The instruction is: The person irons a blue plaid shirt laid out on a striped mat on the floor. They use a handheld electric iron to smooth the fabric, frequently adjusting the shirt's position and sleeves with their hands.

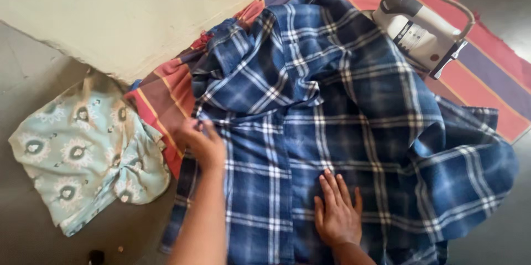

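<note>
Fingers of my left hand (203,142) pinch the edge of one blue plaid shirt (332,127), while my right hand (337,212) lies flat on it, fingers straight and slightly spread. That shirt covers one striped red mat (498,71). One white iron (417,30) stands behind; one pale patterned garment (83,151) lies beside the mat.
</note>
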